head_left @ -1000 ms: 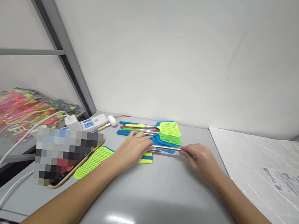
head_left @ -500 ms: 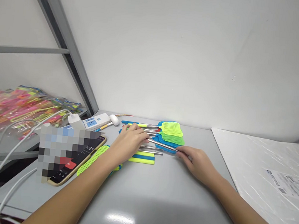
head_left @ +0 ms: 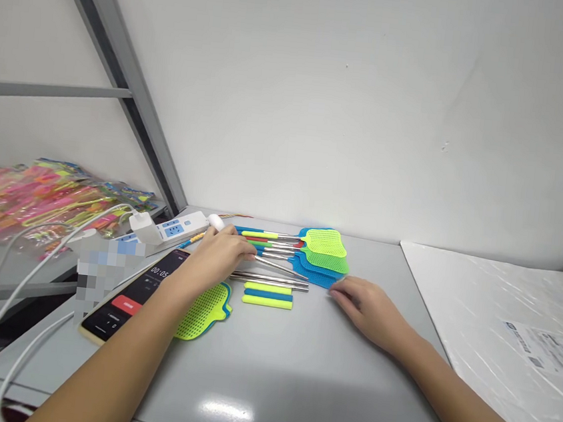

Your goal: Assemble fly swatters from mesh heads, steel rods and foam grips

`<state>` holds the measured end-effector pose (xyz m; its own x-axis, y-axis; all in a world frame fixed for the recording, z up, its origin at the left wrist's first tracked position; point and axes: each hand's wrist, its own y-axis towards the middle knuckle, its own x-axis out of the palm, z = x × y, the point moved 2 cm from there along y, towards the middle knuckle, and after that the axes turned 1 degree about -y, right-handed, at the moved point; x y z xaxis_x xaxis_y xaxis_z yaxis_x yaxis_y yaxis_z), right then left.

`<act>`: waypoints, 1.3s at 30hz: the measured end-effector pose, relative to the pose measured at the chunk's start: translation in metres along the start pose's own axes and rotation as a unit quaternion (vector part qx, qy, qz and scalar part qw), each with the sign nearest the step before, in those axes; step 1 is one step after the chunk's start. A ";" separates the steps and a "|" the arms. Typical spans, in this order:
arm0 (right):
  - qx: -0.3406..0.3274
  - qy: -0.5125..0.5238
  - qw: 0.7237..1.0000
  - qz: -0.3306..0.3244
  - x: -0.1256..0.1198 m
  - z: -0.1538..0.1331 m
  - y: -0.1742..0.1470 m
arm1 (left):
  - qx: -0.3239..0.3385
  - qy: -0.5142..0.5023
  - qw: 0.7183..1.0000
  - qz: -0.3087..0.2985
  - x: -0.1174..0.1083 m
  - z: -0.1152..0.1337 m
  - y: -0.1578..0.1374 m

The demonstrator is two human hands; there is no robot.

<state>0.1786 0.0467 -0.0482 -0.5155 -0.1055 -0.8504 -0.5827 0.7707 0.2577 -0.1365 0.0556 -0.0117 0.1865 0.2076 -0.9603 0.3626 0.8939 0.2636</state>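
My left hand (head_left: 224, 249) is closed around one end of a thin metal rod (head_left: 280, 267), which slants right toward the blue fly swatter heads. My right hand (head_left: 359, 303) has its fingers pressed together beside the lowest blue swatter head (head_left: 322, 279); whether anything is pinched in them is hidden. Several fly swatters with a yellow-green head (head_left: 326, 242) on top lie stacked behind, their handles to the left. Below the held rod lie loose metal rods (head_left: 274, 281) and yellow and blue handle sleeves (head_left: 267, 295). Near my left forearm is a separate yellow-green swatter head (head_left: 203, 313) over a blue one.
A phone (head_left: 126, 302) lies left of my forearm, near a white power strip (head_left: 187, 222) with chargers and cables. Bagged colourful goods (head_left: 45, 206) fill the left shelf. A white wrapped panel (head_left: 492, 314) covers the table's right side. A wall rises behind.
My left hand has moved left with the metal rod, drawing its far end away from my right hand. My right hand stays nearly in place. More of the phone and the loose swatter head shows.
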 end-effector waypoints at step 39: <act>0.010 -0.004 0.999 -0.032 -0.001 0.000 0.001 | 0.077 -0.019 0.994 -0.081 0.018 0.056 -0.002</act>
<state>0.1788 0.0475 -0.0470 -0.4725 -0.1508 -0.8683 -0.6018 0.7750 0.1929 -0.0823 0.0354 -0.0240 0.1470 0.0488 -0.9879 0.5255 0.8423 0.1198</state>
